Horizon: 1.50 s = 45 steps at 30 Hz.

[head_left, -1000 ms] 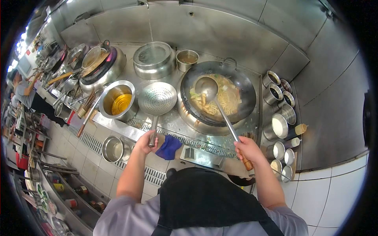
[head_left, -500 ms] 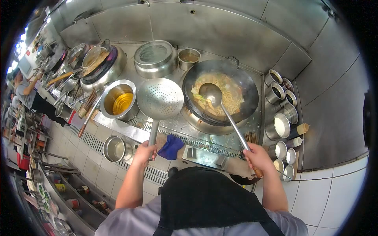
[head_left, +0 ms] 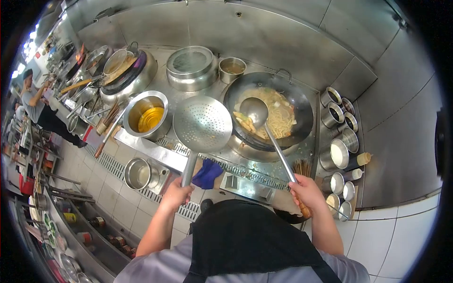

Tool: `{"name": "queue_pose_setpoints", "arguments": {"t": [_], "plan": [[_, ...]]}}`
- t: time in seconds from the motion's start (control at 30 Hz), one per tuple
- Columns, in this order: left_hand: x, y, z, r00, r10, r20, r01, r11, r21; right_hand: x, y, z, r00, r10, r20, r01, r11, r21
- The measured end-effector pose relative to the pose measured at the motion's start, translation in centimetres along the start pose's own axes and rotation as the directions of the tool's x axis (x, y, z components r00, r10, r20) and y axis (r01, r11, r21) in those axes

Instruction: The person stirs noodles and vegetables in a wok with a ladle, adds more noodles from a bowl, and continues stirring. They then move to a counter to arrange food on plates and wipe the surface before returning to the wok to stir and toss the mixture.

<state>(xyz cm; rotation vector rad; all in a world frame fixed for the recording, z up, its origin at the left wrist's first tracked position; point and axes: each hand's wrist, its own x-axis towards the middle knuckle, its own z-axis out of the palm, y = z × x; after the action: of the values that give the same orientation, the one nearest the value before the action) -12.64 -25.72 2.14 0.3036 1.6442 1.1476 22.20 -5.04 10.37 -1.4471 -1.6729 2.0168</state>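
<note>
My left hand [head_left: 176,193] is wrapped round the handle of a large perforated skimmer [head_left: 203,123]. The skimmer's wide round head hangs beside the wok, over the stove, with nothing large on it. My right hand [head_left: 306,192] grips a long-handled ladle [head_left: 254,112] near its wooden end. The ladle's bowl is down in the wok [head_left: 302,111], against a mix of noodles [head_left: 281,123] and vegetables in broth. Part of the food is hidden beneath the ladle.
An oil pot [head_left: 146,113] stands left of the skimmer, with a lidded steel pot [head_left: 191,68] and a small pot [head_left: 232,70] behind. Seasoning containers [head_left: 339,153] line the right side. A blue cloth [head_left: 207,173] lies at the front edge. Another person [head_left: 35,104] stands far left.
The skimmer has shifted slightly right and down, nearer the wok. The ladle's bowl has moved a little within the wok, and the noodles lie differently. Both hands keep their grip.
</note>
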Motion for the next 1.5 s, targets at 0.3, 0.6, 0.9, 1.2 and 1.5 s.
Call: {"name": "queue_pose_setpoints", "arguments": {"t": [0.3, 0.6, 0.9, 1.2, 1.5], "plan": [[-1.1, -0.5, -0.1, 0.999, 0.023, 0.025, -0.024, 0.999, 0.04, -0.9, 0.3, -0.4, 0.997, 0.077, -0.031, -0.073, 0.992, 0.1], [-1.8, 0.5, -0.4, 0.998, 0.026, 0.051, -0.028, 0.999, 0.043, -1.9, 0.0, 0.3, 0.998, 0.032, -0.051, -0.032, 0.999, 0.005], [-3.2, 0.7, -0.4, 0.998, -0.02, 0.056, 0.019, 0.999, 0.031, -4.3, -1.1, 0.8, 0.997, 0.045, -0.069, -0.048, 0.998, -0.036], [-4.4, 0.4, -0.3, 0.997, -0.027, 0.077, 0.025, 0.999, 0.029, -4.9, 0.5, 1.8, 0.995, 0.008, -0.095, -0.023, 0.989, -0.149], [-4.5, 0.4, -0.2, 0.995, -0.035, 0.097, 0.039, 0.998, -0.043, -5.5, 0.3, 0.8, 0.971, -0.12, -0.205, 0.066, 0.965, -0.254]]}}
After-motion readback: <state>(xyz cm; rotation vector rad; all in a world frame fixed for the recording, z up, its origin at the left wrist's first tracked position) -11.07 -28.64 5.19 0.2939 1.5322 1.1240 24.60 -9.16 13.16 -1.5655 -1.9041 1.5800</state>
